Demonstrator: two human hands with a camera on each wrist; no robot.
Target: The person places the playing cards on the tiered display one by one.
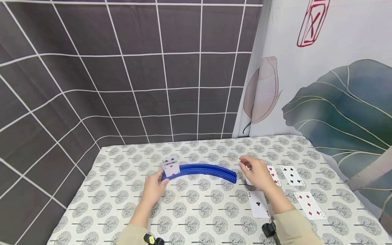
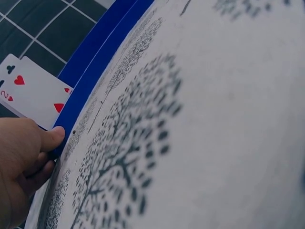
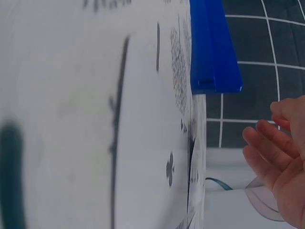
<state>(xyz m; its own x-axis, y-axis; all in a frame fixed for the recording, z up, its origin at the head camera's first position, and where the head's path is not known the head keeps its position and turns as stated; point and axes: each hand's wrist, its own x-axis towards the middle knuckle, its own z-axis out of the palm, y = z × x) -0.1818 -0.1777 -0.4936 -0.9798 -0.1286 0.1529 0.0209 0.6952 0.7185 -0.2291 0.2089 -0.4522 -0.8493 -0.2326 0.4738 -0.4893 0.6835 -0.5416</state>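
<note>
A curved blue playing card holder (image 1: 199, 168) lies on the table. Two cards stand in its left end: a two of hearts (image 1: 172, 169) in front and a clubs card (image 1: 170, 159) behind it. My left hand (image 1: 152, 189) grips that left end, thumb (image 2: 56, 135) on the front face of the holder. To the right of the holder, my right hand (image 1: 256, 172) hovers over the laid-out cards, holding nothing; its fingers (image 3: 267, 143) are loosely bent. Below it lies an ace of clubs (image 1: 259, 205). A hearts card (image 1: 273, 176) is partly hidden behind the hand.
Farther right lie a black-suited card (image 1: 293, 176) and a diamonds card (image 1: 309, 205), both face up. Part of another card shows beneath the right hand. A tree-patterned cloth (image 1: 190, 221) covers the table, with a dark gridded curtain (image 1: 180, 71) behind.
</note>
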